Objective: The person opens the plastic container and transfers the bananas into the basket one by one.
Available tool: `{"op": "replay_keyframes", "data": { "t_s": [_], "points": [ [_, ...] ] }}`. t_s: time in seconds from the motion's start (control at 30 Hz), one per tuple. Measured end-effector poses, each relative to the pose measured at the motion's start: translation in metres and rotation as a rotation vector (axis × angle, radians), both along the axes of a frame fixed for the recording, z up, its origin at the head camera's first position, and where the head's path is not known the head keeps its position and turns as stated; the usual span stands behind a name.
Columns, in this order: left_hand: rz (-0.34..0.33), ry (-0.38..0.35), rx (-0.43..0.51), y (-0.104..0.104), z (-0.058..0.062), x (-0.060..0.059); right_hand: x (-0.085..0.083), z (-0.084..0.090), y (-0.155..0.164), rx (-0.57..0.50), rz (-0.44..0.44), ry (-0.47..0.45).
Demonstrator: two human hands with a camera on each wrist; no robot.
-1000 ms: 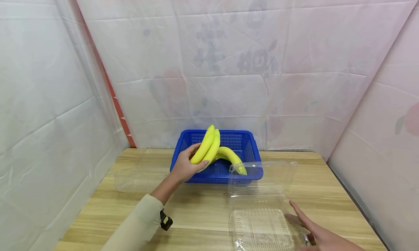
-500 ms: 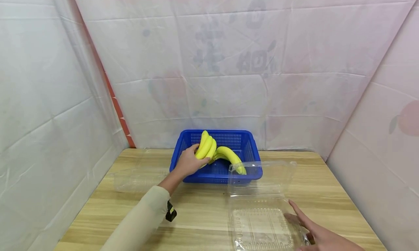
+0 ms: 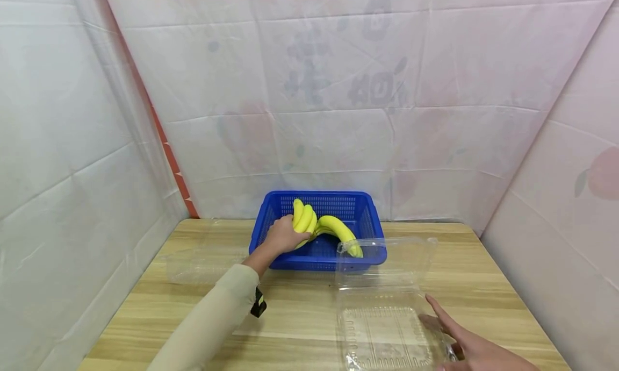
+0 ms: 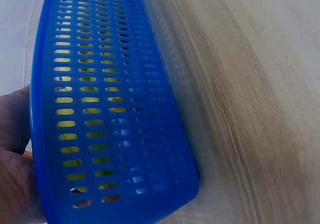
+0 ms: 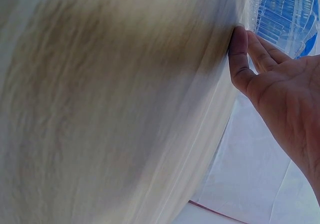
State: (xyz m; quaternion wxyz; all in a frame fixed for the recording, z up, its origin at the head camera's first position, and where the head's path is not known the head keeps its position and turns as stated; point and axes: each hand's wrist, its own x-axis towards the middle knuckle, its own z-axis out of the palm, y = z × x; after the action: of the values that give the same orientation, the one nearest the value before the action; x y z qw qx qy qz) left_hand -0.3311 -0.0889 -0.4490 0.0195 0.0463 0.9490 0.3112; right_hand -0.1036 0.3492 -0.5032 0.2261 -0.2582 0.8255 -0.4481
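Note:
In the head view my left hand (image 3: 282,235) holds a bunch of yellow bananas (image 3: 304,219) inside a blue plastic basket (image 3: 369,227). The thumb lies across the near side of the bunch, and the other fingers are hidden behind it. Yellow shows through the basket's slotted wall (image 4: 102,79) in the left wrist view. A second banana bunch (image 3: 340,231) lies in the basket to the right. My right hand (image 3: 476,347) rests against the right side of an opened clear plastic clamshell box (image 3: 387,336), fingers extended. Its fingertips (image 5: 240,37) meet the tabletop in the right wrist view.
The clamshell's raised lid (image 3: 387,263) overlaps the basket's front right corner in the head view. Another clear plastic container (image 3: 198,266) stands on the left of the wooden table (image 3: 290,317). White printed sheets (image 3: 338,145) enclose the back and sides.
My left hand has lowered the banana bunch down and slightly left into the basket, the bunch turning as it goes. The right hand and the clamshell have stayed in place.

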Motion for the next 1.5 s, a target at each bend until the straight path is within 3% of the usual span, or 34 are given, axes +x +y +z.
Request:
{"op": "replay_keyframes", "data": {
  "t_s": [0.33, 0.57, 0.97, 1.1, 1.2, 1.33, 1.43, 1.5],
  "points": [
    [0.018, -0.102, -0.128, 0.007, -0.001, -0.003, -0.003, 0.001, 0.001, 0.013, 0.0, -0.032],
    [-0.025, -0.178, -0.163, 0.01, -0.005, -0.001, -0.003, 0.0, 0.002, 0.037, 0.002, -0.041],
    [-0.01, -0.192, -0.191, 0.009, 0.008, 0.006, -0.003, 0.001, 0.002, 0.018, -0.025, -0.079],
    [-0.002, -0.1, -0.203, 0.011, 0.013, 0.011, -0.003, 0.003, 0.002, 0.007, -0.018, -0.094],
    [0.005, 0.07, -0.18, 0.012, 0.016, 0.024, -0.004, 0.004, 0.0, 0.02, -0.013, -0.1],
    [-0.011, 0.32, -0.07, 0.013, 0.02, 0.054, -0.005, 0.006, -0.001, 0.036, -0.012, -0.098],
    [-0.058, 0.425, 0.052, 0.015, 0.017, 0.084, -0.005, 0.006, -0.001, 0.038, -0.018, -0.106],
    [-0.106, 0.449, 0.108, 0.017, 0.012, 0.104, -0.005, 0.004, 0.0, 0.034, -0.015, -0.103]
  ]
}}
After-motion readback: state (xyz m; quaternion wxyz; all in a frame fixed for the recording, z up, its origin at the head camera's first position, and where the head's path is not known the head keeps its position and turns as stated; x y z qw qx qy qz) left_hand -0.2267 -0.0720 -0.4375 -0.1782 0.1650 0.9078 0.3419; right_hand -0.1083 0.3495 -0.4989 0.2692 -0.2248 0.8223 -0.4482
